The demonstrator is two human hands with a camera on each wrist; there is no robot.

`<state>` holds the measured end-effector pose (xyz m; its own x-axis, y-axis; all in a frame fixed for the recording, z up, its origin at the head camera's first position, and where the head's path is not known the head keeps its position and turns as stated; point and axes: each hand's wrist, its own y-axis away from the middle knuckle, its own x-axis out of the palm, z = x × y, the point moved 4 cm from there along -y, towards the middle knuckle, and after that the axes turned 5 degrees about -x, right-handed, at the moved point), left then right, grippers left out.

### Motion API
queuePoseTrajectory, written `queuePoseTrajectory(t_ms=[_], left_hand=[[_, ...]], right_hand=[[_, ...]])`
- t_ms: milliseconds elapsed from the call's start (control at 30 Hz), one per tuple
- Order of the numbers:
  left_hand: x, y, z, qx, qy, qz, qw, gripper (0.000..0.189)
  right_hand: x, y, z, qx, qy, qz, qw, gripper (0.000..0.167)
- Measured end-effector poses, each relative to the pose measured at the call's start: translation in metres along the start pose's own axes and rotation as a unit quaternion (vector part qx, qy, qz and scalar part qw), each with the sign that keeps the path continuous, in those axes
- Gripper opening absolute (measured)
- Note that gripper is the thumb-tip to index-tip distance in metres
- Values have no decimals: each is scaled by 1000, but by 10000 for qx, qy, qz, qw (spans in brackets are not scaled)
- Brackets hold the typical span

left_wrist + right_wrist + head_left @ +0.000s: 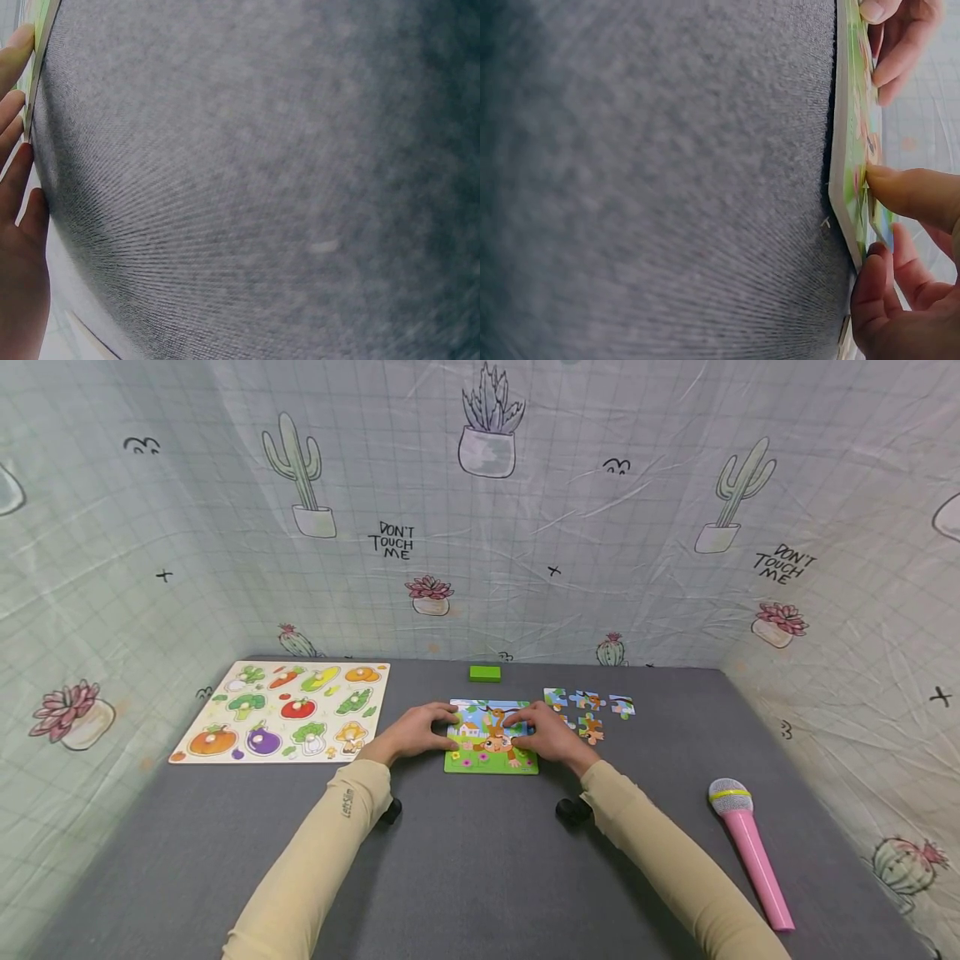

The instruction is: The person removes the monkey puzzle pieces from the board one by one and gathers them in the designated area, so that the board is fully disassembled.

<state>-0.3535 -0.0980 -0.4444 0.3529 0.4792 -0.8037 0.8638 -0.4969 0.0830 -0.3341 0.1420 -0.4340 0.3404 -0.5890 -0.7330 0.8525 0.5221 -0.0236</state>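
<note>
The jigsaw looks well advanced but unfinished. The puzzle board (489,767) lies flat on the worktop (480,868), between the two hands, with its picture largely built: an animal, a house and a flowered green strip along the near side all read clearly. The left hand (416,731) rests at the board's left edge, thumb and fingers parted and fairly straight, touching it as if to steady it, with no piece to be seen in their hold. The right hand (553,733) is at the opposite side, its thumb and fingers closed in a pinch; in the right wrist view they have hold of a puzzle piece (883,229) that sits tilted over the board's face, seemingly not yet pressed level. How many gaps remain beneath that hand cannot be told. What is left besides that piece seems to be the loose pieces (622,707), lying just beyond the right hand and to the right of the board; at least five show, one of them partly hidden. Seating the pinched piece and then adding these would appear to be the remaining work. The vegetable board (272,710), green block (484,674) and pink microphone (752,856) lie apart, untouched.
</note>
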Motion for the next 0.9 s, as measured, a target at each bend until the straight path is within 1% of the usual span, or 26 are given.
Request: queuePoseTrajectory(t_ms=[67,100,200,333,433,567,900], left_hand=[[-1,1,0,61,83,-2,9999,53],[-2,2,-2,137,50,-42,9999,53],[-3,3,-2,203,58,-67,9998,54],[-1,2,-1,27,92,12,10000,53],[0,0,-1,-52,20,36,10000,52],[0,0,-1,-78,-70,29,9999,51],[1,-1,-1,-101,-2,14,9999,51]], right_hand=[[0,0,-1,30,-24,-52,10000,28],[0,1,-1,26,-11,-83,10000,28],[-1,1,-1,26,3,-163,9999,26],[-2,2,-1,-42,-29,-211,9998,23],[-3,3,-1,-38,-85,-215,9997,24],[-4,3,-2,30,-113,-248,9996,26],[-2,4,-6,323,-113,-395,9986,29]])
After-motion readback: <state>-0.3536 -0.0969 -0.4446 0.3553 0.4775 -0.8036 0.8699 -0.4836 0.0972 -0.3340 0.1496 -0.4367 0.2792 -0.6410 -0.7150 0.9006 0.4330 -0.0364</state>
